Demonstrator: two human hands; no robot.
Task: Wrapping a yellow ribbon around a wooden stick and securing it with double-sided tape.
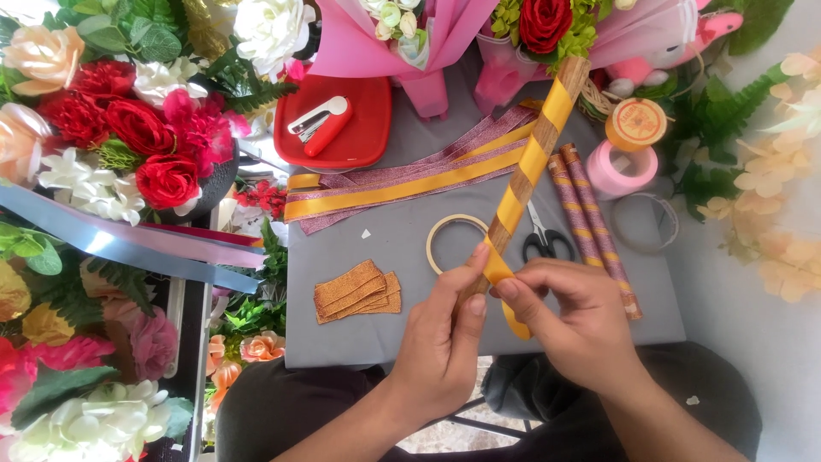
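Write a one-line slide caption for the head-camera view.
Left hand and right hand wind yellow ribbon around a wooden stick above a grey table.

We wrap yellow ribbon around a wooden stick.
Our left hand grips the stick's near end while our right hand pinches the ribbon; scissors and a tape ring lie on the grey table.

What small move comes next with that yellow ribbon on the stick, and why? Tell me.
Probably pull the yellow ribbon taut and lay one more turn around the wooden stick. The spiral covers the upper stick, while the loose end hangs below the right hand, and the left hand steadies the stick's lower end.
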